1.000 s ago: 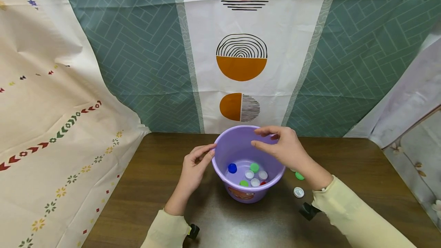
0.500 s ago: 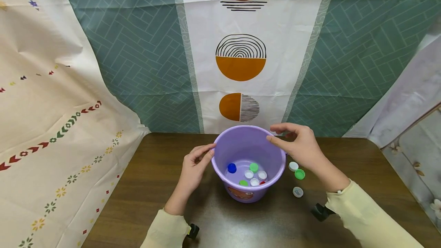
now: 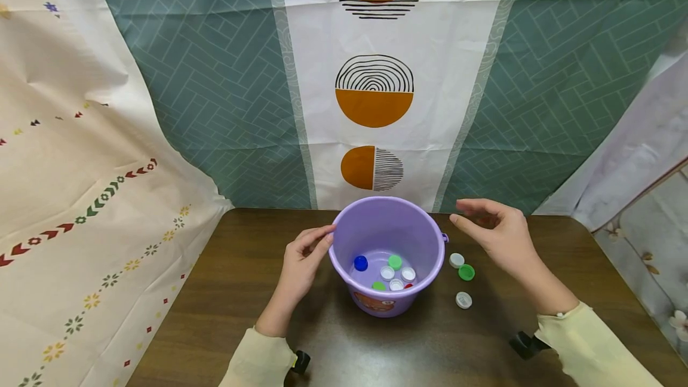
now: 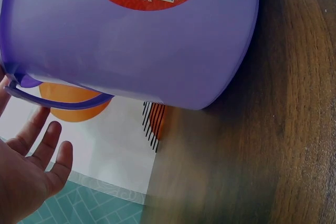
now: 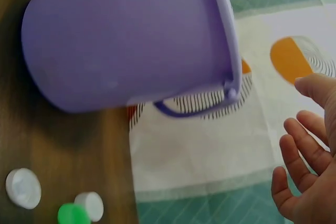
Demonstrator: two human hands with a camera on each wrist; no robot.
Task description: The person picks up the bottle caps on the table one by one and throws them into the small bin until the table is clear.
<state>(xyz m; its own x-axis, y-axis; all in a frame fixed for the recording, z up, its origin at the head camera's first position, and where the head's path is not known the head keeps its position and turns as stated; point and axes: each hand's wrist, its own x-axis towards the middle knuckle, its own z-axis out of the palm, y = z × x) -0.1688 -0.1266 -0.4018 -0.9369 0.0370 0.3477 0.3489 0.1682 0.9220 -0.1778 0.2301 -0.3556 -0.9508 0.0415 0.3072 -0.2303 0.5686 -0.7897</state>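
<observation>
A purple bucket stands on the table with several bottle caps on its floor: a blue cap, a green cap, white caps and part of a red one. My left hand pinches the bucket's left rim between thumb and finger; the left wrist view shows the other fingers spread beside the purple handle. Right of the bucket, my right hand hovers above the table with loosely curved fingers, holding nothing. Below it lie a white cap, a green cap and another white cap.
The dark wooden table reaches back to a hanging patterned cloth. Cream printed fabric drapes at the left, and pale floral cloth hangs at the right. A black wrist camera sits under the right sleeve.
My right hand has moved from over the bucket out to the right, past its rim, uncovering the loose caps. The left hand and the bucket have stayed in place.
</observation>
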